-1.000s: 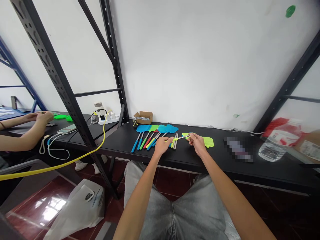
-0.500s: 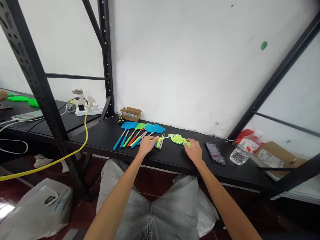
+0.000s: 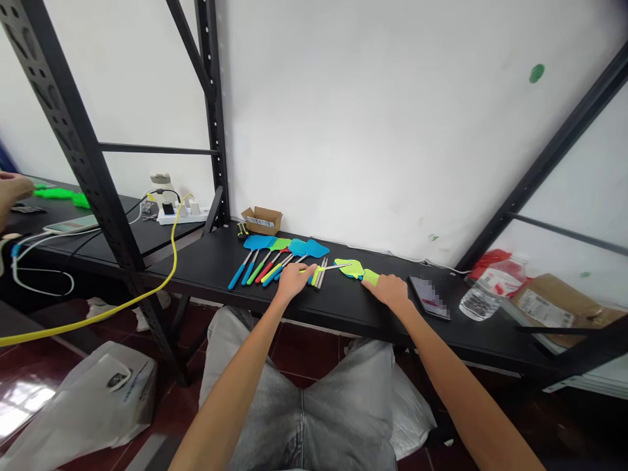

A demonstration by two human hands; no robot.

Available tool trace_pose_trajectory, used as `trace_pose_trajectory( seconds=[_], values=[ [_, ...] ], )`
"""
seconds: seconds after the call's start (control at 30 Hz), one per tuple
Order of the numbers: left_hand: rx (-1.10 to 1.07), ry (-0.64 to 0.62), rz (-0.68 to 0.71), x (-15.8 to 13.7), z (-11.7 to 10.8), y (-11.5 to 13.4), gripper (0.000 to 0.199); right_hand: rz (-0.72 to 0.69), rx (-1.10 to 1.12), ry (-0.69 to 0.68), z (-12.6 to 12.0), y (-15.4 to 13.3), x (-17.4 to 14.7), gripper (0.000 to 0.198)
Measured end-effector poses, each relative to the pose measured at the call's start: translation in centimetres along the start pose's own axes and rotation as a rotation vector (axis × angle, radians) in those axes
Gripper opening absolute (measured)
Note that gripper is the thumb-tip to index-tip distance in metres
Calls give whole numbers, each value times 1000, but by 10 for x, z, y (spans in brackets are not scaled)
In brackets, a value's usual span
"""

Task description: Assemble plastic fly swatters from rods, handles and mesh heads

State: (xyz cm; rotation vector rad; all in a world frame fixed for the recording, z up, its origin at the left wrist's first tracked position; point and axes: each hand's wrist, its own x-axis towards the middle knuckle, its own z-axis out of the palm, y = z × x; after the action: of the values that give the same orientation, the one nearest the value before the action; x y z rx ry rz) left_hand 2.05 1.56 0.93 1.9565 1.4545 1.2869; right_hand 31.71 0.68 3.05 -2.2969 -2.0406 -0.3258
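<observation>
My left hand (image 3: pixel 293 280) is closed around the yellow grip of a fly swatter handle (image 3: pixel 331 267), whose thin metal rod points right. The rod's tip lies over a small pile of yellow-green and blue swatter heads (image 3: pixel 350 268). To the right of that pile, my right hand (image 3: pixel 391 288) pinches a yellow-green swatter head (image 3: pixel 371 277); its fingers partly cover it. Beside my left hand lie several loose handles (image 3: pixel 321 277), metal rods up. Farther left, assembled fly swatters (image 3: pixel 259 243) in blue, green, red and yellow lie in an overlapping row.
A phone (image 3: pixel 428 296), a water bottle (image 3: pixel 479 299) and a brown package (image 3: pixel 547 302) lie on the right of the black table (image 3: pixel 343 307). An open cardboard box (image 3: pixel 262 221) stands at the back left. A yellow cable (image 3: pixel 147 296) crosses the left side. Another person's hand (image 3: pixel 14 190) shows far left.
My right hand has turned flatter and slightly right, and more of the yellow-green head shows apart from the pile. My left hand keeps its hold on the handle. The view has shifted a little.
</observation>
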Motion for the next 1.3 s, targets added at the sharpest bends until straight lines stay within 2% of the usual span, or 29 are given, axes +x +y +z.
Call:
trace_pose_trajectory(
  seconds=[0.2,0.33,0.5,0.7,0.8,0.93,1.1,1.2,1.3],
  values=[
    [7,-5,-3,0,-2,2,56,-142,-121,-102,-16,-15,8,51],
    [-3,-3,9,1,-1,1,54,-112,-110,-186,-22,-23,11,35],
    [-2,-3,-6,1,-2,1,54,-83,-72,-272,-27,-26,18,32],
    [-24,-5,8,0,-2,1,53,-60,-4,-371,-44,-11,23,23],
    [-37,-3,9,0,-1,0,52,-35,171,-523,-51,4,20,27],
    [-39,5,-2,0,0,-1,53,-34,351,-553,-51,18,16,29],
    [-38,5,-10,-2,0,-1,54,-34,544,-678,-52,25,17,28],
    [-32,24,-3,-2,0,0,54,-29,870,-658,-57,28,17,25],
    [-30,26,-10,-3,0,0,54,-13,1193,-553,-53,30,15,22]
  ],
)
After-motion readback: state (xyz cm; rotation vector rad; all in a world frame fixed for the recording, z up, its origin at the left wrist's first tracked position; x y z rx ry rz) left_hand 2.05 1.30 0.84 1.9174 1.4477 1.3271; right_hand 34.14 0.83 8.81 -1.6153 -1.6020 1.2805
